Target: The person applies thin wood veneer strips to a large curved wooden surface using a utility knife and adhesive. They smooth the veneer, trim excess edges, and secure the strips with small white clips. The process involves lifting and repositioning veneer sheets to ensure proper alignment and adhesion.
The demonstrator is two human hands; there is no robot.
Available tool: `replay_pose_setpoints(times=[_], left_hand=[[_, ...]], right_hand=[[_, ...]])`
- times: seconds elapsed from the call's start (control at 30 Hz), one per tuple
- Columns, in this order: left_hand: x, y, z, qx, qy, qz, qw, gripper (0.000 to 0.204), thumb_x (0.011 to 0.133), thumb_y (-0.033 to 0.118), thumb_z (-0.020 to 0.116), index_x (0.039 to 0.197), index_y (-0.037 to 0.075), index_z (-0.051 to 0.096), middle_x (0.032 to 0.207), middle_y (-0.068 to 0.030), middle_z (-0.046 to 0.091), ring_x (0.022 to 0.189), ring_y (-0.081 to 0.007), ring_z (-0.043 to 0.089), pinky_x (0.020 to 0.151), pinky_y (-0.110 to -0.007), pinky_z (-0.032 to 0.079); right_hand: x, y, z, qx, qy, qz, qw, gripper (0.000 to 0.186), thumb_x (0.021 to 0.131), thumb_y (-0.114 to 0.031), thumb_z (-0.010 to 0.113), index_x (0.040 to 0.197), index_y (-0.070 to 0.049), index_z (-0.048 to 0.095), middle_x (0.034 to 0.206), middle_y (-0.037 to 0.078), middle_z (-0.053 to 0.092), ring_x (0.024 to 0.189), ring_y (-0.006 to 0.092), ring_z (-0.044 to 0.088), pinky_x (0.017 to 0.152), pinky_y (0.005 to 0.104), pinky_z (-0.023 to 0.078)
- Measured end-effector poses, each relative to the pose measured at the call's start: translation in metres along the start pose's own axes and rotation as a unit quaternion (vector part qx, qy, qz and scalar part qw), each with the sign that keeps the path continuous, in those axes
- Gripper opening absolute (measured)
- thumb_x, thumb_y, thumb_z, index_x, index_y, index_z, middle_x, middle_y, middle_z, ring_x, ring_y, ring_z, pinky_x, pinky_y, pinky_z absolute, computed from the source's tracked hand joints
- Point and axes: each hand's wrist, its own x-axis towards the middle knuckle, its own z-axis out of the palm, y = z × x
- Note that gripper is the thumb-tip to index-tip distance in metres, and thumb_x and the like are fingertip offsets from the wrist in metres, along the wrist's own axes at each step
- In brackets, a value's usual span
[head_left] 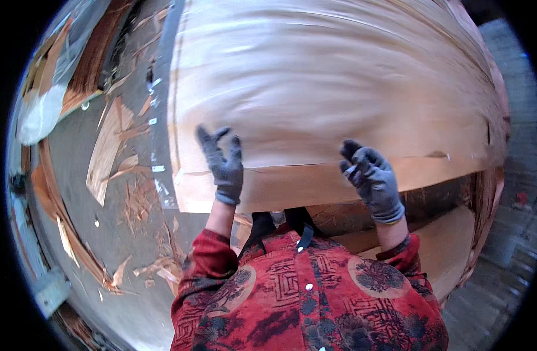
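A broad stack of pale tan wood veneer sheets (327,76) lies before me, its top sheet rippled and smeared by motion toward the right. Along the near side runs a flatter veneer strip (315,180) beneath the top sheet's edge. My left hand (224,167), in a grey glove, is over the near left part of the stack with fingers spread and nothing in them. Over the near edge further right is my right hand (372,182), also gloved, its fingers loosely curled but apart and holding nothing. Whether either hand touches the veneer I cannot tell.
Torn veneer scraps (107,149) litter the grey floor (119,234) on the left. Plastic-wrapped veneer (46,111) stands at the far left. A dark strip (158,117) borders the stack's left side. Below the near edge on the right lies more veneer (450,245).
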Motion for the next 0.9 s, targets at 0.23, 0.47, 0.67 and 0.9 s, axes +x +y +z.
replay_pose_setpoints(times=[0.23,0.47,0.67,0.9], left_hand=[[-0.019,0.122,0.030,-0.023,-0.359,0.103,0.928,0.031,0.071,0.034,0.073,0.091,0.010,0.070,0.087,-0.0037,0.064,0.115,-0.0275,0.047,0.111,-0.046,0.007],[-0.057,0.102,0.034,-0.154,-0.472,-0.129,0.859,0.012,0.076,0.021,0.068,0.082,0.012,0.072,0.094,-0.0026,0.064,0.102,-0.0136,0.055,0.110,-0.048,-0.008],[-0.059,0.110,0.011,-0.199,-0.434,-0.244,0.844,0.012,0.080,0.015,0.063,0.074,0.006,0.069,0.085,-0.0013,0.065,0.088,-0.0113,0.058,0.111,-0.043,-0.006],[-0.040,0.098,0.002,-0.137,-0.393,-0.227,0.880,0.023,0.086,0.019,0.057,0.071,0.005,0.067,0.066,-0.0023,0.061,0.063,-0.0115,0.053,0.111,-0.042,0.003]], right_hand=[[-0.024,0.038,-0.005,-0.096,0.021,-0.017,0.995,0.042,0.094,-0.028,0.050,0.119,0.006,0.048,0.103,0.008,0.059,0.095,0.0119,0.057,0.077,0.0217,0.048],[-0.032,0.067,0.003,-0.132,0.062,-0.037,0.989,0.046,0.098,-0.038,0.035,0.128,-0.005,0.043,0.121,0.008,0.050,0.107,0.0180,0.051,0.085,0.0313,0.048],[-0.028,0.068,-0.035,0.177,0.092,-0.090,0.976,0.033,0.096,-0.024,0.042,0.122,-0.005,0.049,0.120,0.009,0.054,0.096,0.0210,0.059,0.077,0.0288,0.054],[-0.021,0.061,-0.026,-0.227,0.057,-0.241,0.942,0.035,0.090,-0.023,0.056,0.118,-0.003,0.053,0.110,0.009,0.061,0.095,0.0205,0.062,0.088,0.0349,0.046]])
